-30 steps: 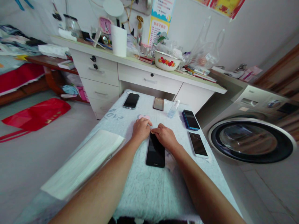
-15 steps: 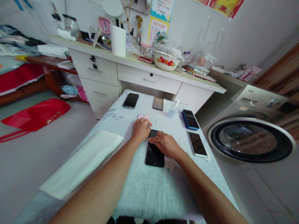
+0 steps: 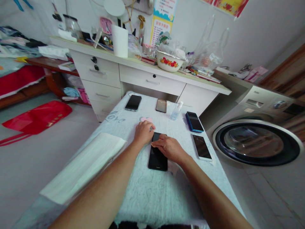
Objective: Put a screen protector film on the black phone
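Observation:
A black smartphone (image 3: 157, 159) lies face up on the cloth-covered table in front of me. My left hand (image 3: 143, 132) rests at its upper left edge, fingers curled against the phone and steadying it. Over the upper half of the screen, my right hand (image 3: 170, 148) presses down with thumb and fingers pinched together. A small tan or orange patch shows at those fingertips, too small to name. Part of the phone's top and right side is hidden under the right hand.
Around the table lie a dark phone (image 3: 133, 103), a phone case (image 3: 161, 106), a clear spray bottle (image 3: 176, 112), a blue-edged phone (image 3: 194, 122) and a white phone (image 3: 201, 147). A folded pale cloth (image 3: 83, 168) is at left. A desk (image 3: 152, 79) and washing machine (image 3: 257, 127) stand beyond.
Almost nothing differs. The right fingertips have shifted very slightly left on the phone screen; the left hand and the phone stay in place.

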The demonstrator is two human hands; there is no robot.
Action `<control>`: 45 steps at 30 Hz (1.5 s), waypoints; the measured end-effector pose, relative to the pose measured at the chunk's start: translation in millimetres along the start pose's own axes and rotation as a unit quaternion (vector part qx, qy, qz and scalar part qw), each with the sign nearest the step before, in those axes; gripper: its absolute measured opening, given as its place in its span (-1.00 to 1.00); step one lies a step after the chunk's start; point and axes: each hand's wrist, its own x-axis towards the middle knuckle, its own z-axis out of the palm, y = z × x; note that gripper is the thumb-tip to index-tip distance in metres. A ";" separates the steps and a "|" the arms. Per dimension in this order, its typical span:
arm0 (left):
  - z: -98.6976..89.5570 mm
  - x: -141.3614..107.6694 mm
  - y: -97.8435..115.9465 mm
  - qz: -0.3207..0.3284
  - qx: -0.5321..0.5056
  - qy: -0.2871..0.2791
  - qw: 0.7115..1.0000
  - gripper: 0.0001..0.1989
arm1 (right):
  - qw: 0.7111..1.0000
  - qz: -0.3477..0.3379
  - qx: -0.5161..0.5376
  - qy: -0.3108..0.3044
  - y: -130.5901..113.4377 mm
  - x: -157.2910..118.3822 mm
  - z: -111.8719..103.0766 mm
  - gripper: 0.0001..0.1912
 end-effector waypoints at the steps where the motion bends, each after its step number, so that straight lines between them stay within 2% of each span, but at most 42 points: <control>1: -0.5 -0.2 0.3 -0.001 0.000 0.000 1.000 -0.81 | 1.000 0.017 -0.010 -0.001 1.1 2.4 -0.5 -0.70; 7: -1.0 0.1 1.5 -0.006 -0.002 -0.005 1.000 -0.84 | 0.992 0.114 -0.047 0.013 6.8 11.5 -1.8 -0.66; 14: 0.2 -0.5 1.5 0.006 0.002 0.001 1.000 -0.85 | 0.982 0.173 -0.066 0.027 14.7 10.0 -0.4 -0.64; 26: -0.2 -0.8 1.3 0.000 0.001 -0.002 1.000 -0.85 | 0.986 0.153 -0.061 0.029 5.0 20.3 4.9 -0.65; 32: -2.4 -1.1 3.7 -0.003 0.003 -0.007 1.000 -0.84 | 0.981 0.182 -0.068 0.012 13.1 11.3 -1.4 -0.63; 38: -2.7 -0.8 4.5 -0.001 0.007 -0.010 1.000 -0.84 | 0.977 0.200 -0.075 0.023 24.7 -2.6 -4.6 -0.65; 45: -1.1 -1.2 3.3 0.004 0.015 -0.010 1.000 -0.84 | 0.975 0.207 -0.082 0.026 19.8 -0.2 -3.4 -0.66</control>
